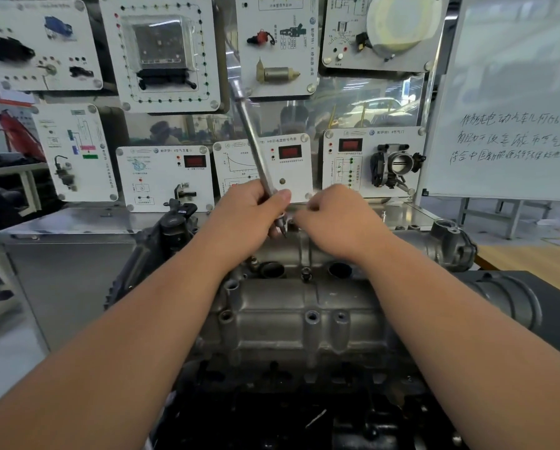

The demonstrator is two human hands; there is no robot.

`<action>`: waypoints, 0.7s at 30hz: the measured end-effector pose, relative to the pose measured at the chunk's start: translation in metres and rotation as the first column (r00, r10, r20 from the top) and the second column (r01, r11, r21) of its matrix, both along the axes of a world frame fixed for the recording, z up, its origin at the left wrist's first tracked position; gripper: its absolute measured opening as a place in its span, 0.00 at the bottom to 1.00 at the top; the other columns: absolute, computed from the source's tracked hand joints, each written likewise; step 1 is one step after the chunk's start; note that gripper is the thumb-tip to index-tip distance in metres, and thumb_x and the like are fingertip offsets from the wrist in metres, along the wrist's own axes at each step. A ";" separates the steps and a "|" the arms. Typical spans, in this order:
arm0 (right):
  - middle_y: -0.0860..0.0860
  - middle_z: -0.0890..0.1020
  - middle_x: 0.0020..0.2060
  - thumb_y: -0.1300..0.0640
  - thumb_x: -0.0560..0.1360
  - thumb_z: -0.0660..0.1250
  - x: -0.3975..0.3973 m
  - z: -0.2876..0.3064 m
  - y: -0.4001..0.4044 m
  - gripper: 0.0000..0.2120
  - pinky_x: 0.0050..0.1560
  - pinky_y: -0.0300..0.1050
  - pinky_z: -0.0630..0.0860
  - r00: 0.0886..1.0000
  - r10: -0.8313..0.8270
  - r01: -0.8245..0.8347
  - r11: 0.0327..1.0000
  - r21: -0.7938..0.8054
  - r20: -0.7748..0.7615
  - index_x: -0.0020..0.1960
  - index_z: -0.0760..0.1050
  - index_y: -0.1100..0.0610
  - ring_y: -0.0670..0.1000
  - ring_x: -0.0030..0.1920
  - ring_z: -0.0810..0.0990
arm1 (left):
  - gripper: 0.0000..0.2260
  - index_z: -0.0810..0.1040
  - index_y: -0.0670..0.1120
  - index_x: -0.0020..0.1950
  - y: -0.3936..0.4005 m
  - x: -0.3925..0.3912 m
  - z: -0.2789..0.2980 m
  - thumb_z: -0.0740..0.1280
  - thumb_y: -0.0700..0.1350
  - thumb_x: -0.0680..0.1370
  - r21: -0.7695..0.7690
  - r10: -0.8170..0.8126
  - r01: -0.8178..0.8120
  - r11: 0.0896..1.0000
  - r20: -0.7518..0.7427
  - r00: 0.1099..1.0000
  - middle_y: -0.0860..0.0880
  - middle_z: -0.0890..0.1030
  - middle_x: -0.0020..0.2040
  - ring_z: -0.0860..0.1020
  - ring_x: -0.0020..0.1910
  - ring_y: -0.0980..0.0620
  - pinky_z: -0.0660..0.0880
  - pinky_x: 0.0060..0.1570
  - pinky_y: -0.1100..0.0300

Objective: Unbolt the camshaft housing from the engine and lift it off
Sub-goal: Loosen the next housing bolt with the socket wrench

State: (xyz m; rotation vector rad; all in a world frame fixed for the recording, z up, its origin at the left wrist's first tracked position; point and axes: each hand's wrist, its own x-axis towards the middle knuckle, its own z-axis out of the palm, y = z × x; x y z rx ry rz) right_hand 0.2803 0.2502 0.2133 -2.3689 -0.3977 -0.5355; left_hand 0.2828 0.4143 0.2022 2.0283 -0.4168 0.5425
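Observation:
The grey cast camshaft housing lies across the top of the engine in front of me. My left hand grips the lower end of a long metal ratchet wrench that slants up and to the left, its tip near the housing's far edge. My right hand hovers right beside that tip with fingers curled; what they hold is hidden and blurred. A bolt stands raised between two round openings on the housing's top.
Behind the engine a metal bench carries white training panels with sensors and a throttle body. A whiteboard with handwriting stands at the right. A black ribbed intake part sits right of the housing.

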 end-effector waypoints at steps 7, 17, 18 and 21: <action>0.48 0.73 0.22 0.47 0.68 0.75 -0.008 -0.004 -0.004 0.17 0.29 0.42 0.66 0.981 0.033 -0.113 0.895 -0.432 -0.189 0.31 0.76 0.58 0.51 0.27 0.72 | 0.10 0.79 0.51 0.43 0.002 0.005 -0.001 0.66 0.54 0.82 -0.111 0.001 -0.011 0.994 -0.084 0.996 0.55 0.82 0.32 0.79 0.28 0.57 0.70 0.28 0.67; 0.50 0.68 0.22 0.50 0.69 0.70 -0.010 0.001 -0.003 0.18 0.26 0.40 0.62 0.998 0.062 -0.069 0.941 -0.330 -0.032 0.28 0.69 0.58 0.50 0.26 0.66 | 0.10 0.79 0.51 0.42 0.000 0.011 -0.002 0.69 0.54 0.80 -0.092 -0.028 0.019 0.996 -0.093 0.995 0.51 0.83 0.32 0.80 0.29 0.54 0.73 0.35 0.56; 0.50 0.68 0.21 0.50 0.68 0.70 -0.009 0.002 -0.003 0.18 0.26 0.40 0.62 0.999 0.045 -0.042 0.961 -0.273 0.006 0.28 0.69 0.59 0.50 0.25 0.66 | 0.10 0.79 0.51 0.42 0.000 0.011 -0.002 0.69 0.54 0.80 -0.088 -0.026 0.018 0.996 -0.091 0.996 0.51 0.83 0.31 0.81 0.30 0.54 0.73 0.35 0.55; 0.52 0.71 0.23 0.51 0.69 0.70 -0.007 0.001 -0.001 0.17 0.28 0.42 0.65 0.998 0.012 0.000 0.983 -0.181 0.064 0.32 0.74 0.64 0.50 0.27 0.69 | 0.11 0.79 0.51 0.42 0.000 0.011 -0.001 0.68 0.55 0.80 -0.051 -0.016 0.011 0.999 -0.106 0.994 0.51 0.81 0.28 0.81 0.32 0.50 0.74 0.37 0.54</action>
